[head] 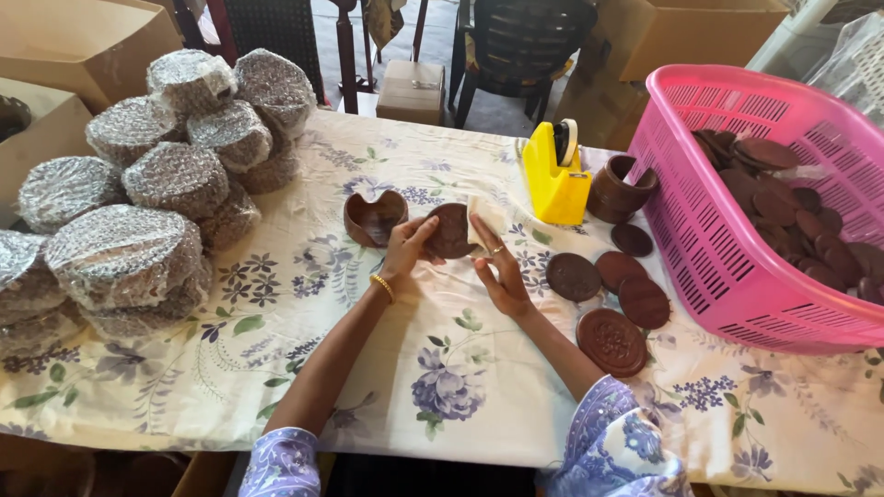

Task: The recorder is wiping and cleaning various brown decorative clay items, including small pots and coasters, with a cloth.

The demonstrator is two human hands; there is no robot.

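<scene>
At the far left, a heap of round bubble-wrapped bundles (157, 175) is sitting on the worktop (442, 368), which is wearing a pale cloth printed with blue flowers. Right of the heap, a brown wooden holder (373, 218) with a notched rim is standing upright on the cloth, just beside the left hand.

The left hand (405, 247), a gold bangle on its wrist, is curling its fingers around the left edge of a dark brown wooden disc (450, 230), gripping it. The disc is being held just above the cloth between the two hands, tilted up so that its flat face is turning toward the camera; being round, it is showing no long axis. The right hand (495, 262) is pressing a pale folded cloth (486, 223) against the disc's right edge, thumb and fingers closing on the cloth.

Further right, a yellow tape dispenser (555, 175) is standing upright, with a second brown holder (617, 189) next to it. In front of these, five loose discs (608, 294) are lying flat on the worktop, close together, the nearest one carved with a pattern. At the far right, a pink plastic basket (700, 230) is holding many more dark discs piled loosely inside.
</scene>
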